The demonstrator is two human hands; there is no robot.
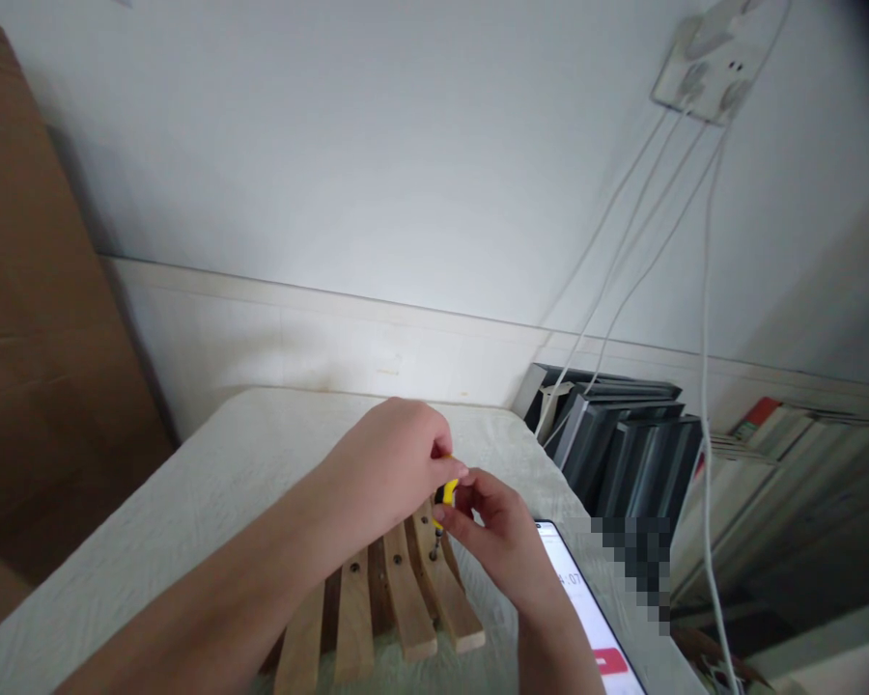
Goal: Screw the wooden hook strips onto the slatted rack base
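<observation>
A small yellow and black screwdriver [447, 491] stands nearly upright, its shaft pointing down at a dark screw on a wooden slat [458, 606]. My left hand [404, 454] reaches over from the left, its fingers closed around the top of the handle. Lower down on the same handle, the fingertips of my right hand [498, 529] pinch it from the right side. Several light wooden slats with dark screws lie side by side across darker wood pieces, and my left forearm hides part of them.
A pale cloth [188, 512] covers the table. At the right lies a lit phone [583, 618]. Dark flat boxes or folders [623, 434] stand beyond the table edge. White cables hang from a wall socket [710, 72]. A large cardboard box [50, 309] stands at the left.
</observation>
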